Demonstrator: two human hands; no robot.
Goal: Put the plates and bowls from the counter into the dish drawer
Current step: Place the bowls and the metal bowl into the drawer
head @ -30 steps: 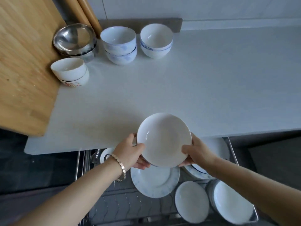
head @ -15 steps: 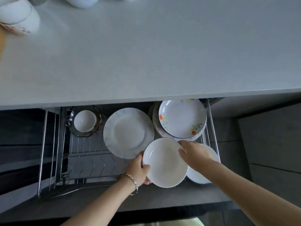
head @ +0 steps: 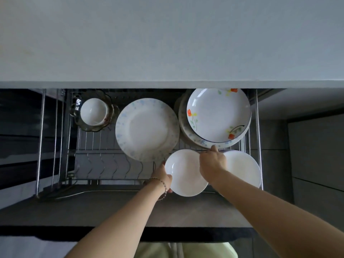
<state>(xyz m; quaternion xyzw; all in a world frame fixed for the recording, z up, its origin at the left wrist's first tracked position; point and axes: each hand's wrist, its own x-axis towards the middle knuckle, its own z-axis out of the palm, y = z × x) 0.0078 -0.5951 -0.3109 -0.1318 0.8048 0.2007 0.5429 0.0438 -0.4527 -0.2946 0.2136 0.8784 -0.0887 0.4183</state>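
A plain white bowl point(head: 183, 174) is low inside the open dish drawer point(head: 40, 138), near its front. My left hand point(head: 162, 176) grips the bowl's left rim and my right hand point(head: 212, 162) holds its right rim. Just right of the bowl lies a white plate point(head: 243, 168), partly hidden by my right hand. Behind them are a large blue-speckled plate point(head: 147, 129) and a flowered dish point(head: 217, 114) stacked on other plates. A small white bowl point(head: 93, 111) sits in a glass dish at the back left.
The white counter point(head: 167, 40) overhangs the back of the drawer. Wire rack prongs point(head: 104, 164) fill the drawer's front left. Steel side rails point(head: 258, 138) bound the drawer. The dark drawer front point(head: 111, 207) lies below my arms.
Both hands have carried the white bowl from above the counter edge down into the drawer's front, beside the white plate. The view has tilted down, losing the counter's bowls.
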